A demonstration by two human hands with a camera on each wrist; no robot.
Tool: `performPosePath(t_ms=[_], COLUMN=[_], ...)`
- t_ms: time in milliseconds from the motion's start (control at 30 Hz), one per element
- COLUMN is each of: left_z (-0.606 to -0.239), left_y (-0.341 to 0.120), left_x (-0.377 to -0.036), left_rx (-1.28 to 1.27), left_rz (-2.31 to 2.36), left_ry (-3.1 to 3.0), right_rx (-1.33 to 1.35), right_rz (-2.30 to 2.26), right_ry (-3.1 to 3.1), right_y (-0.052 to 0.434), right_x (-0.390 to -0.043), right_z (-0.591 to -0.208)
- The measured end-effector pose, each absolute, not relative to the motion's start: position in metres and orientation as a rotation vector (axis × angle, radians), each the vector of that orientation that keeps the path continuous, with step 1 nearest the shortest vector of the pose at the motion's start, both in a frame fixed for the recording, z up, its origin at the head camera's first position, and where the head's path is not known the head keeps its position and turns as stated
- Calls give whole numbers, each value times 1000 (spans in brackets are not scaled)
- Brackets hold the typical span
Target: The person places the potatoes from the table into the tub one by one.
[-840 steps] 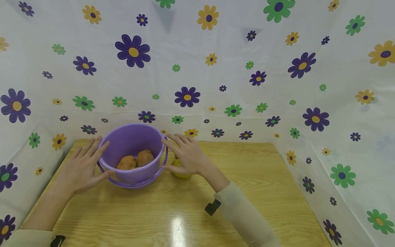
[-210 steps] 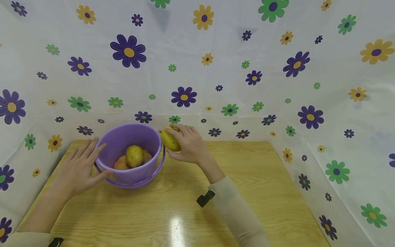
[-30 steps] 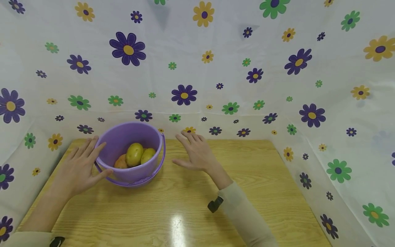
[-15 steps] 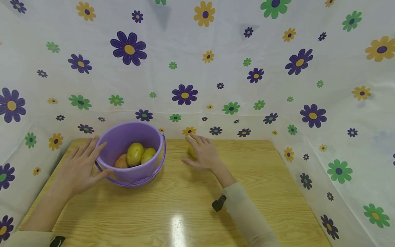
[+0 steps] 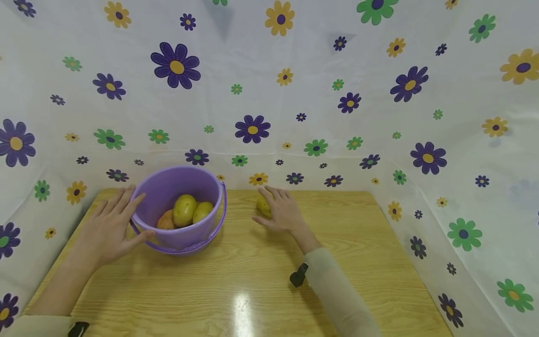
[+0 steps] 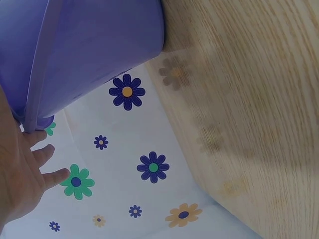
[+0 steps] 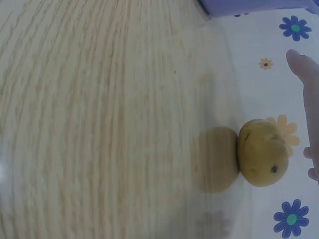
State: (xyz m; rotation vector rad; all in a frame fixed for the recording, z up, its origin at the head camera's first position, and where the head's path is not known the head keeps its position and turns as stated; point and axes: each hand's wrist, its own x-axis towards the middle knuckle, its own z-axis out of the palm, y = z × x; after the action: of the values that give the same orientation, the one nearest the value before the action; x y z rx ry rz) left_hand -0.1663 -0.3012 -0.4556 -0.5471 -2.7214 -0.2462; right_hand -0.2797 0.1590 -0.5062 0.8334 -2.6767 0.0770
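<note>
A purple bucket [image 5: 181,238] with its handle lowered stands at the left of the table. Inside lie two yellow-green potatoes, the nearer one [image 5: 184,210] on top, and a browner potato [image 5: 165,220] partly covered. My left hand [image 5: 111,229] rests against the bucket's left rim, fingers and thumb spread; the left wrist view has the fingers [image 6: 42,157] extended beside the handle joint. Over another yellow potato [image 7: 262,153] on the table hovers my right hand [image 5: 282,213], its fingers extended. In the right wrist view a gap separates that potato from the fingers [image 7: 311,104].
The wooden table [image 5: 337,262] reflects light near its front. A white cloth [image 5: 269,103] printed with flowers hangs behind the table and along both sides. A small dark device [image 5: 299,275] sits at the right sleeve cuff.
Yellow-green potatoes have joined the brown ones in the bucket since the oldest frames. In the last second my right hand has shifted right, and a potato shows under it. The left hand stays put.
</note>
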Motion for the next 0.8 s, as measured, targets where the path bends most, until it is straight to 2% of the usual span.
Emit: performPosePath(t_ms=[800], left_z=[-455], left_y=[-302], left_x=[-166], left_rx=[-539], left_rz=[-234], left_ry=[-2726], right_rx=[737], right_rz=[7], right_ry=[-2855], right_y=[166], right_x=[-298], right_z=[-532])
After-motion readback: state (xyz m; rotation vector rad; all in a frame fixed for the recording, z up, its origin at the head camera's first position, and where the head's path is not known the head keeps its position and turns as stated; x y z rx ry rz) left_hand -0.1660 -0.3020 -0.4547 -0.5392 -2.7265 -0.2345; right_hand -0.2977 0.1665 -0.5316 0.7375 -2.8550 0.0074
